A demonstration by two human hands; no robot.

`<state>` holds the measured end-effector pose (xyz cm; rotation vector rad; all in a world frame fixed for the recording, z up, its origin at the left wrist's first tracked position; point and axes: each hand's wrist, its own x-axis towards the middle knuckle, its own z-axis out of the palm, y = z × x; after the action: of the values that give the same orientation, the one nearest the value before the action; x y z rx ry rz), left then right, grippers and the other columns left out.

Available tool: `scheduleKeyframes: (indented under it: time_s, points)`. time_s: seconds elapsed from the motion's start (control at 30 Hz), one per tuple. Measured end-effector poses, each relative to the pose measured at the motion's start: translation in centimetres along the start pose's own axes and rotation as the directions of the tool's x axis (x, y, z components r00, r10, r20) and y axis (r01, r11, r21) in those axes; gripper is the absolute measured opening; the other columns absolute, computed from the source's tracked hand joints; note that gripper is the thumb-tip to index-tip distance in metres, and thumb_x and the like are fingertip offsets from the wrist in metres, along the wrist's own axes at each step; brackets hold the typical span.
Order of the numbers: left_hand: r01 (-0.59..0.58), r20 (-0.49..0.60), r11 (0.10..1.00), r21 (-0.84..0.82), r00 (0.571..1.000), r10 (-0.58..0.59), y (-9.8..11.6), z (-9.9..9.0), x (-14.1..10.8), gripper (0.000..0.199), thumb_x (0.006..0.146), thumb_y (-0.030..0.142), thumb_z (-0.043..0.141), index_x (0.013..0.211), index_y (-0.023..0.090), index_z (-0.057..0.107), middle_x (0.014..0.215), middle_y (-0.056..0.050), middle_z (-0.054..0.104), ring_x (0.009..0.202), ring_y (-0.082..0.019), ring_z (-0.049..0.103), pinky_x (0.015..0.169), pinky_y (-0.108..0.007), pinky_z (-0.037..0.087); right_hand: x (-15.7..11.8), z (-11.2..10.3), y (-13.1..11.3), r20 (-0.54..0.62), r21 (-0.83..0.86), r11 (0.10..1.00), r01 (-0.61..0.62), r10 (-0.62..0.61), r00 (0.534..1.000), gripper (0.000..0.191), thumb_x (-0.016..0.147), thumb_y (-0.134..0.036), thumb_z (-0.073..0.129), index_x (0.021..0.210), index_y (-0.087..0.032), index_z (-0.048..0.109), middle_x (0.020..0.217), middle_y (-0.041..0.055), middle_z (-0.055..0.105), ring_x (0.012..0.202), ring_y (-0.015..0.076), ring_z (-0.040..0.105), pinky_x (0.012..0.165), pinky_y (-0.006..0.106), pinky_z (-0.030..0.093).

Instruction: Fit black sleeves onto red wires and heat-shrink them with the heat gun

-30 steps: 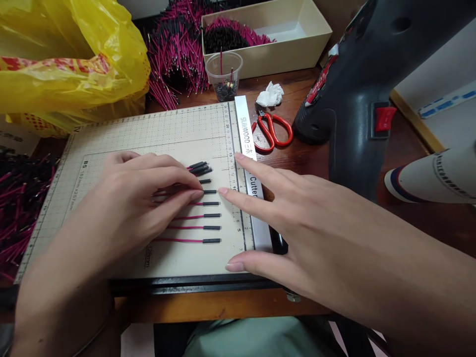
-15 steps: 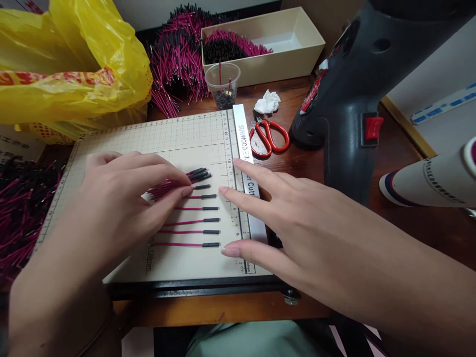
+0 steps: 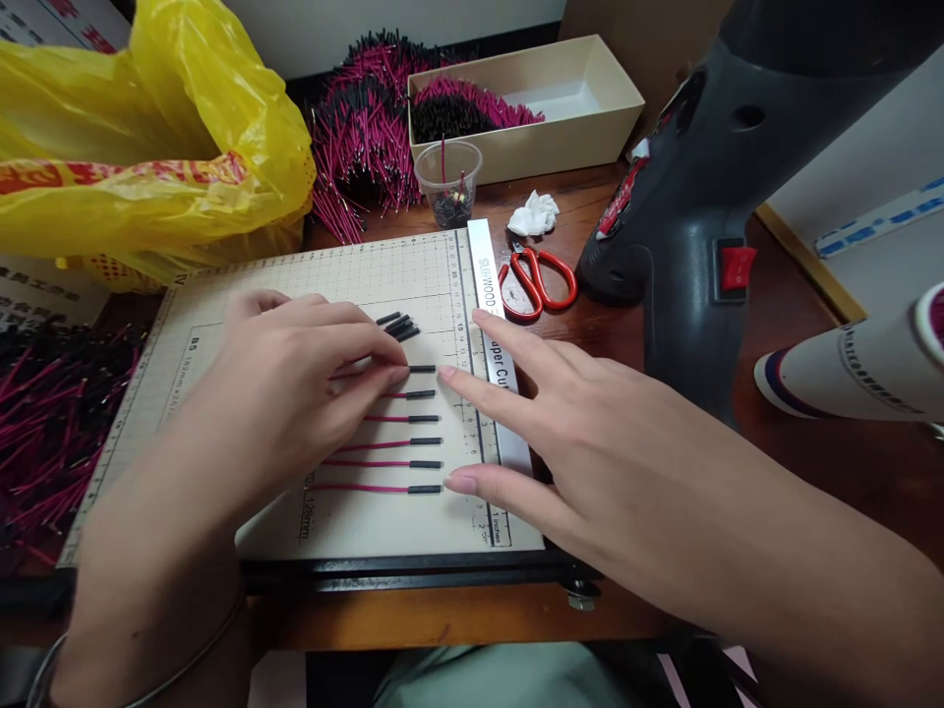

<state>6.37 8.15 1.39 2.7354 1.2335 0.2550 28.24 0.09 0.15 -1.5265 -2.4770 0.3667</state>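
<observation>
Pinched between the thumb and index finger of my left hand (image 3: 317, 369) is a pink wire with a black sleeve end (image 3: 422, 369). Its tip points right, toward an index or middle fingertip of the other hand. Below it, several similar wires (image 3: 373, 488) lie side by side in a row on the cream paper cutter board (image 3: 258, 511). A small bunch of sleeved wires (image 3: 402, 326) shows behind my left fingers, partly hidden. My right hand (image 3: 575, 433) rests with fingers spread over the white metal ruler strip (image 3: 483, 261), its fingertips near the sleeve ends and holding nothing.
Behind the board stand a clear plastic cup (image 3: 448, 182), a cream box of wires (image 3: 560, 143) and a wire heap (image 3: 369, 128). Red-handled cutters (image 3: 550, 280), crumpled tissue (image 3: 534, 213), a dark heat gun (image 3: 678, 197) and a paper cup (image 3: 848, 364) are at right. A yellow bag (image 3: 251, 128) stands left.
My left hand has moved right, bringing the pinched wire's sleeve end close to my right fingertip and level with the row. My right hand stays nearly in place; the view has shifted slightly.
</observation>
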Motion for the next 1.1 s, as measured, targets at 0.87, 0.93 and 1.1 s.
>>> scheduleKeyframes:
  time_s: [0.87,0.93,1.1]
  points:
    - [0.02,0.03,0.999,-0.051,0.999,-0.018,-0.15,-0.3,-0.19,0.027,0.089,0.043,0.05,0.08,0.031,0.072,0.084,0.004,0.078,0.077,-0.021,0.068,0.08,-0.04,0.037,0.42,-0.07,-0.36,0.043,-0.053,0.999,-0.008,0.01,0.999,0.058,0.098,-0.057,0.048,0.144,-0.023,0.056,0.162,0.0193,0.033,0.126,0.0389,0.06,0.097,0.06,0.055]
    - [0.018,0.033,0.998,-0.057,0.999,-0.016,-0.17,-0.21,-0.14,0.026,0.089,0.043,0.05,0.081,0.031,0.072,0.085,0.004,0.078,0.077,-0.021,0.068,0.08,-0.04,0.038,0.42,-0.08,-0.4,0.036,-0.057,0.998,-0.005,0.007,0.999,0.058,0.098,-0.057,0.048,0.144,-0.023,0.056,0.161,0.0191,0.035,0.125,0.0392,0.061,0.096,0.06,0.056]
    - [0.002,0.018,0.999,-0.033,1.0,-0.002,-0.19,-0.07,-0.24,0.028,0.09,0.043,0.049,0.081,0.032,0.073,0.084,0.004,0.077,0.075,-0.021,0.067,0.08,-0.041,0.036,0.16,0.13,-0.53,0.016,-0.073,0.997,-0.002,0.003,1.0,0.056,0.098,-0.057,0.048,0.142,-0.024,0.059,0.16,0.0184,0.037,0.119,0.0381,0.064,0.091,0.058,0.058]
